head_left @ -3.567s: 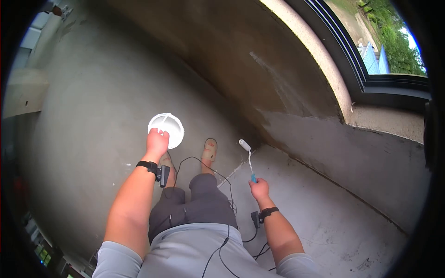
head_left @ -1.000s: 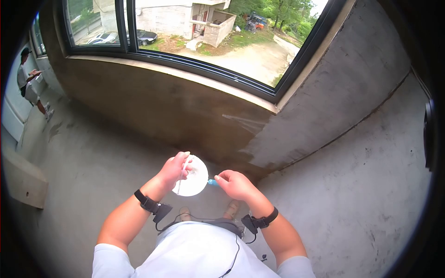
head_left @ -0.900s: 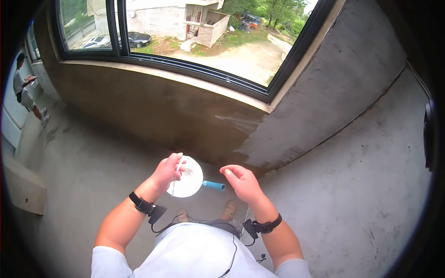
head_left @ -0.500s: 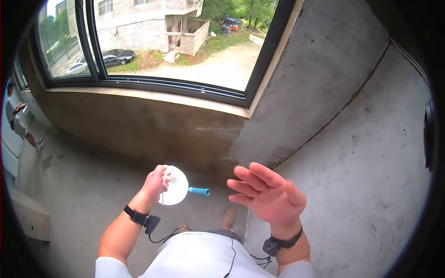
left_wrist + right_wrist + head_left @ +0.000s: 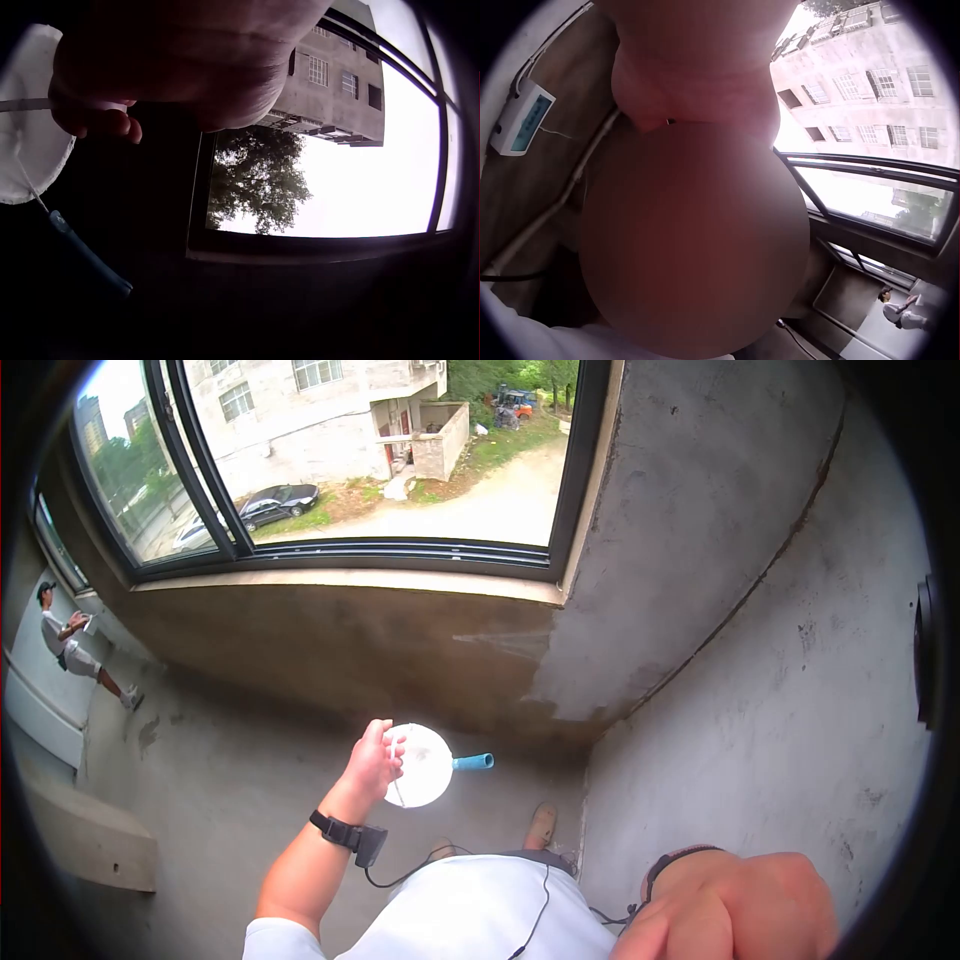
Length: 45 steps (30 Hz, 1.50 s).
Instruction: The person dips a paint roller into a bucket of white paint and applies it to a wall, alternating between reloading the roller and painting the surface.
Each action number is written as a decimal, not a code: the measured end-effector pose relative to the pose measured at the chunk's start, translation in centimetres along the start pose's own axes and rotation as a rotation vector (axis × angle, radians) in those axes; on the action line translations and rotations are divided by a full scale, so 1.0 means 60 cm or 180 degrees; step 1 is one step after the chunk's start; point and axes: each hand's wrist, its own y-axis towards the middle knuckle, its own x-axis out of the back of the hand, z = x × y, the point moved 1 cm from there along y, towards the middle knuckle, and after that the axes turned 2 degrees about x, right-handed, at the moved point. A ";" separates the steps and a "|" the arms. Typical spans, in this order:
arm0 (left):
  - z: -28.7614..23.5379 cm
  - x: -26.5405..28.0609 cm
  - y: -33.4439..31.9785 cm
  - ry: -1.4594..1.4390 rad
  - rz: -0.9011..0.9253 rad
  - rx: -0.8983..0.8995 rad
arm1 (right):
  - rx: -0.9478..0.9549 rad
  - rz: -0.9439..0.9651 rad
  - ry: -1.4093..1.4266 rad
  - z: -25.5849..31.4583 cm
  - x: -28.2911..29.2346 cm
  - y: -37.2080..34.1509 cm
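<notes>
In the head view my left hand grips the handle of a round white bucket, its fingers curled round the thin bar. A paint roller stands in the bucket, its blue handle sticking out over the rim to the right. The left wrist view shows the same bucket and the roller's thin metal rod meeting the blue grip. My right hand is raised close to the head camera at the lower right, away from the bucket. Its fingertips are hidden, and a large blurred shape fills the right wrist view below it.
A wide black-framed window sits above a brown, part-grey wall. Another person stands at the far left. A low concrete block is at lower left. A black cable runs from my left wrist across my waist.
My right hand let go of the roller, leaving it in the bucket, then opened and rose towards the head camera. My left hand keeps holding the bucket; the view has turned up to the window.
</notes>
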 end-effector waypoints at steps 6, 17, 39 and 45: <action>0.012 -0.004 0.002 -0.0009 0.0077 0.0042 | -0.0124 0.0377 -0.0373 -0.024 0.005 0.026; 0.024 0.001 0.009 0.0280 0.0106 0.0090 | -0.0536 0.1350 -0.0853 -0.037 0.016 -0.010; 0.030 -0.065 0.002 0.0398 0.0378 0.0091 | -0.4121 0.2294 -0.5556 -0.312 0.349 -0.214; 0.047 -0.085 0.012 0.0572 0.0584 0.0111 | -0.5366 0.3040 -0.5078 -0.346 0.379 -0.240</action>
